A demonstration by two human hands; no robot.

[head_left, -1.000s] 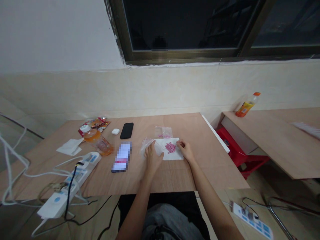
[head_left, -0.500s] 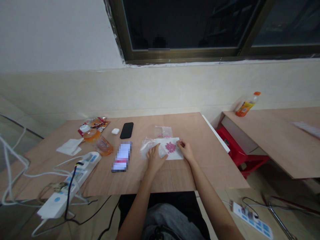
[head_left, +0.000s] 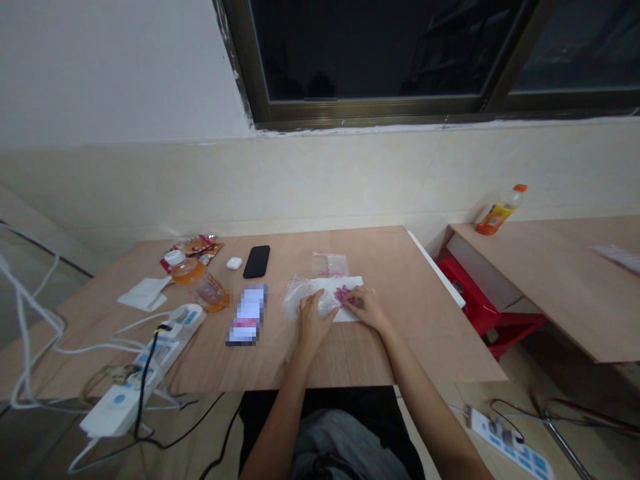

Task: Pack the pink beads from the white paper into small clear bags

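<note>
A heap of small pink beads (head_left: 341, 293) lies on a white sheet (head_left: 356, 316) on the table. Bent fingers of my right hand (head_left: 367, 307) reach over the heap from the right, fingertips together at the beads and covering some of them. My left hand (head_left: 313, 321) grips a clear plastic bag (head_left: 297, 293) that lies over the sheet's left part, its thumb pointing toward the beads. Behind the sheet rests a small clear zip bag (head_left: 330, 263) with some pink beads inside.
Left of my hands lie a lit phone (head_left: 247, 313), a black phone (head_left: 257, 261) and a white earbud case (head_left: 234, 263). Farther left are an orange drink bottle (head_left: 206, 288), tissues (head_left: 144, 293), snack wrappers (head_left: 200, 245) and a power strip (head_left: 165, 343) with cables.
My right hand has moved left from the sheet's right edge onto the beads, covering part of the heap. My left hand stays at the plastic bag. The view has shifted slightly.
</note>
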